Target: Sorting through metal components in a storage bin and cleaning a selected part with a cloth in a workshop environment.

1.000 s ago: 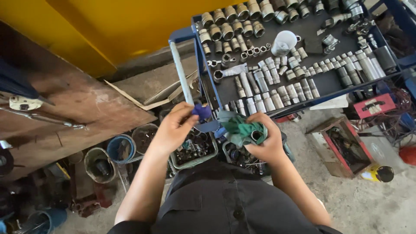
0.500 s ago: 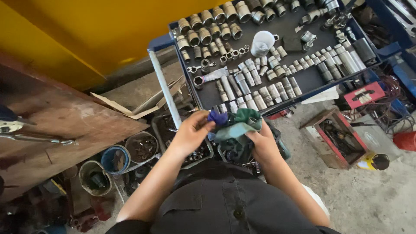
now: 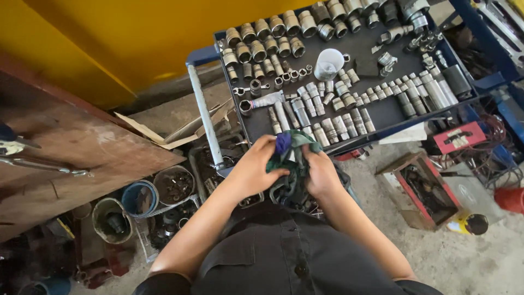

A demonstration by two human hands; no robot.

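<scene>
Right now I hold a crumpled rag [image 3: 292,155] between both hands, in front of my chest and just below the near edge of the socket tray. It is a bunched cloth, mostly dark green, with a purple patch at the top and greyer folds hanging beneath. My left hand [image 3: 254,170] wraps the rag from the left, its fingers [image 3: 273,173] curled shut into the cloth. My right hand [image 3: 322,173] presses in from the other side, its fingers folded tight on the same bundle. Whether anything sits inside the rag I cannot tell.

Directly under my hands lies a dark bin [image 3: 210,164] of greasy metal parts, mostly hidden by my arms. Beyond it stands a blue-framed tray [image 3: 382,112] with a dark liner, filled with rows of steel sockets [image 3: 284,24] standing upright, larger ones at the far edge, slimmer long ones nearer me. A white cup [image 3: 328,64] stands among them.

To my left, on the floor, a blue tub [image 3: 137,198] and a round tin [image 3: 174,184] of small hardware sit side by side, with a grimy bucket [image 3: 112,219] nearer me. A wooden bench [image 3: 82,147] slants above them. To my right, an open red-edged wooden box [image 3: 423,188] holds dark tools, and a yellow can [image 3: 468,224] lies just beside it on the concrete.
</scene>
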